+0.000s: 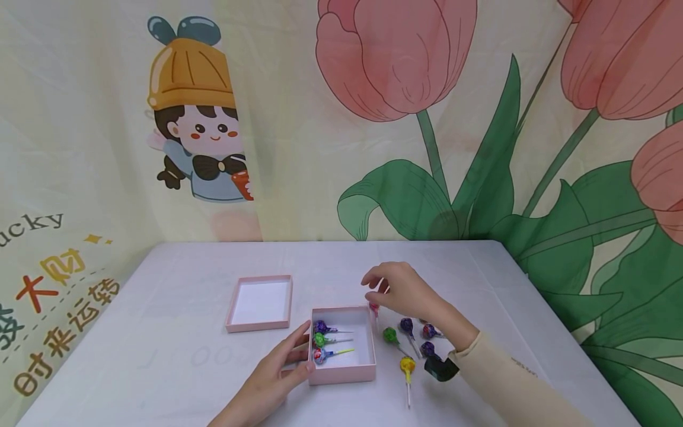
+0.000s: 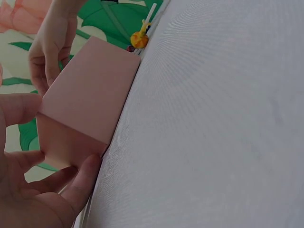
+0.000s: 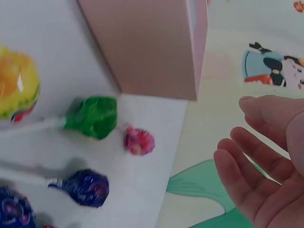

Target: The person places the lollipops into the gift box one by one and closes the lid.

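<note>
A pink open box [image 1: 342, 375] stands on the table with three lollipops inside: a purple one [image 1: 321, 327], a green one [image 1: 319, 340] and a blue-and-red one [image 1: 319, 355]. My left hand [image 1: 277, 370] grips the box's left end, thumb at the front corner and fingers spread along the side, as the left wrist view also shows. Beyond the box's right side, my right hand [image 1: 400, 287] hovers above a pink lollipop [image 1: 374, 308]. Its fingers are loosely bent and apart, with nothing between them in the right wrist view.
A shallow pink lid [image 1: 258, 327] lies left of the box. To the right lie a green lollipop [image 1: 391, 335], a yellow one [image 1: 407, 365] and several dark-wrapped ones [image 1: 407, 325]. A black object [image 1: 441, 369] sits at my right wrist. A printed cloth backdrop hangs behind the table.
</note>
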Tool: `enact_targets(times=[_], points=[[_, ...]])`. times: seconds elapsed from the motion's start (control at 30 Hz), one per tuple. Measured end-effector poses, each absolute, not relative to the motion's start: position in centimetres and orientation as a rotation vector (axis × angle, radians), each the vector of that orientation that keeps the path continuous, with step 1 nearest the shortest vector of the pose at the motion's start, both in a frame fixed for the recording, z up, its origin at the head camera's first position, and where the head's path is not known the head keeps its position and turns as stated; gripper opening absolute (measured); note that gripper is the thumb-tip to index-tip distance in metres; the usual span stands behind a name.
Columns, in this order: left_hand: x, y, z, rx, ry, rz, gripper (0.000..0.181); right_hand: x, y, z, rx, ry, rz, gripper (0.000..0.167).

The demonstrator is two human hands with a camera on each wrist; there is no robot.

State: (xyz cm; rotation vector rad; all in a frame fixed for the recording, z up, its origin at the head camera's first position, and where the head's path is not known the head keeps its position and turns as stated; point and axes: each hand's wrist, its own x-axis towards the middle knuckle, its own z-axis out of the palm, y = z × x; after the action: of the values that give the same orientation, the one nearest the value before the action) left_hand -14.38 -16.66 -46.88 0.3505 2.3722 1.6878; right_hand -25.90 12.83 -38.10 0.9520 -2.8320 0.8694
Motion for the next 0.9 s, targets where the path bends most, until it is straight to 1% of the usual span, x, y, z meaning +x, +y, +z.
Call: enact_targets(times=[0.13,0.33,0.5,0.9], points=[[-14.4,-16.7,-46.9,0.352,2.373,1.685,0.073,-26.6,13.7,-38.6,0.822,-2.863,0.852,0.023],[-14.4,-16.7,-47.1,0.345,2.371,1.692,0.073,-27.6,14.3,-40.4,0.671,-2.935,0.833,0.024],[-14.4,-16.7,-47.0,0.339,2.372,1.691,0.073,-28.0,14.3,-41.6,0.631,-2.988,0.853,0.028],[-14.2,-16.5,-46.6,0.337,2.373,1.694,0.074,-28.3,13.7,-43.8,0.562,-3.041,0.877,0.028]])
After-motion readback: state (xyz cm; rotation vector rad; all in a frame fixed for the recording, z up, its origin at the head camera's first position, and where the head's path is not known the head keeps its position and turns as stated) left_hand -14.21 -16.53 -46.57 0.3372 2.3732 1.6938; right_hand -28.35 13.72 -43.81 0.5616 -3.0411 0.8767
